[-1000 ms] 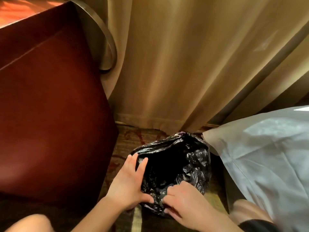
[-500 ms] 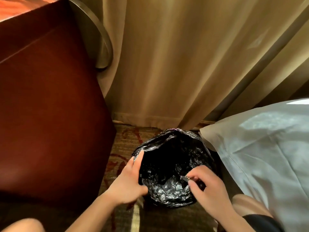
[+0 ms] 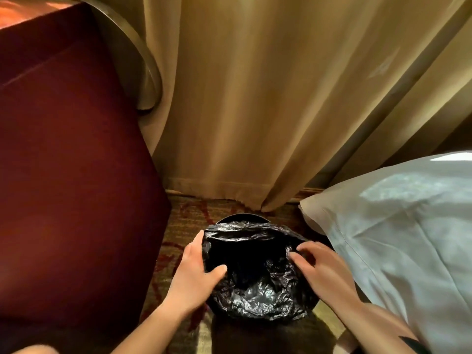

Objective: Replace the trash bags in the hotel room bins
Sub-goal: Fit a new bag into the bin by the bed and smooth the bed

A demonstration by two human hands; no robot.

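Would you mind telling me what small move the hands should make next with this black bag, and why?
Probably pull the far edge of the black trash bag back over the bin rim. The rim still shows bare at the far side, while the left hand and right hand already hold the bag's mouth open at the two sides.

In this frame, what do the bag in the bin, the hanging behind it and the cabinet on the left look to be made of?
Trash bag: thin black plastic film, glossy, with crinkles catching highlights.
Curtain: woven fabric, tan with a slight sheen; it hangs in soft vertical folds with a stitched hem.
Cabinet: probably wood or veneer, dark red-brown and smoothly finished; no grain shows, so this is uncertain.
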